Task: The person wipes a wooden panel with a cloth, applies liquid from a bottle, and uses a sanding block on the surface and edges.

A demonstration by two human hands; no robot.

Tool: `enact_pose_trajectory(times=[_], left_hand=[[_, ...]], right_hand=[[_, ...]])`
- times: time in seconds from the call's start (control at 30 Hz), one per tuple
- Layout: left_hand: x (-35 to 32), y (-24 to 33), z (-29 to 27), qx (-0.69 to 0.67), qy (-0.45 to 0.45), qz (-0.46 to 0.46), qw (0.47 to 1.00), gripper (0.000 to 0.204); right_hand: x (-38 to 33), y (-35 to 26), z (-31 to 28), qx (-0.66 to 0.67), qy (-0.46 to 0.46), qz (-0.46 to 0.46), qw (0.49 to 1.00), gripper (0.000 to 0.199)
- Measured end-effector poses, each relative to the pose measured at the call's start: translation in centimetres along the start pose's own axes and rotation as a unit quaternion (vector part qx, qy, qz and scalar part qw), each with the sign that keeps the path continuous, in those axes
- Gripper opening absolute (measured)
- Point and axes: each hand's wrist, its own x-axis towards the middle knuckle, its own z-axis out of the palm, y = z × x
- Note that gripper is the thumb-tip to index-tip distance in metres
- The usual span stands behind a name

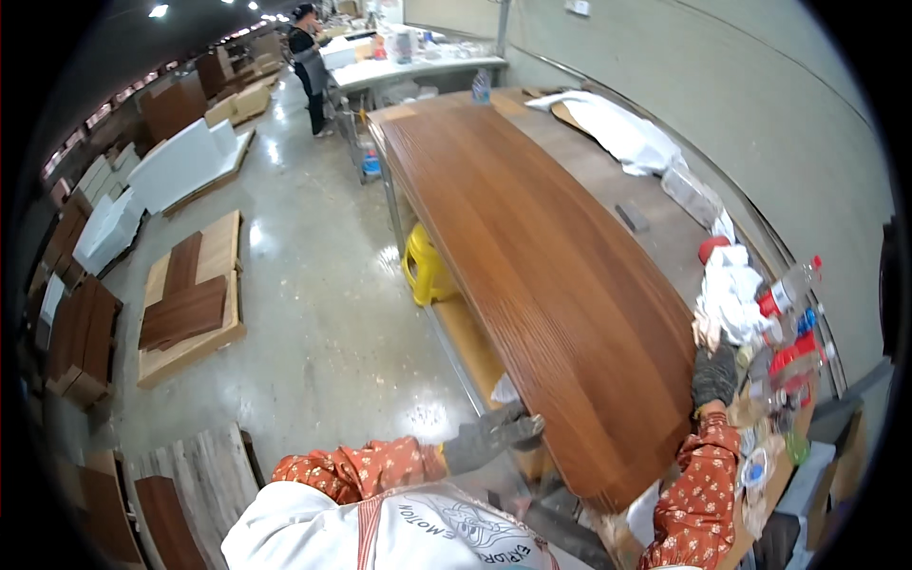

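Note:
A long brown wood-grain panel (560, 313) with rounded corners lies lengthwise on the workbench in front of me. My left hand (494, 439), in a dark grey glove, is beside the panel's near left edge; its fingers point right and look stretched out, with nothing plainly in them. Past the panel's right edge reaches my right hand (714, 375), also gloved. Its fingertips are on a crumpled white cloth (731, 290) and seem closed on it, though the grip is partly hidden.
Several plastic bottles (790, 287) crowd the bench's right side. A dark block (631, 218), a clear container (692, 194) and white sheeting (617, 131) lie farther back. Under the left edge sits a yellow plastic container (425, 268). Another person (306, 66) stands by the far table; stacked boards (190, 294) rest left.

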Motion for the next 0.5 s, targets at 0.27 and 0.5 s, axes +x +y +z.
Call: enact_pose_trajectory(times=[0.27,0.5], left_hand=[[-2.5,0.0,-4.5,0.076,0.113,-0.060,0.989,0.032],[-7.7,3.4,-16.6,0.126,0.187,0.027,0.974,0.038]], right_hand=[[-11.4,-4.2,-3.6,0.047,0.024,-0.042,0.998,0.049],[-22.5,-11.3,-7.4,-0.038,-0.102,-0.160,0.981,0.046]])
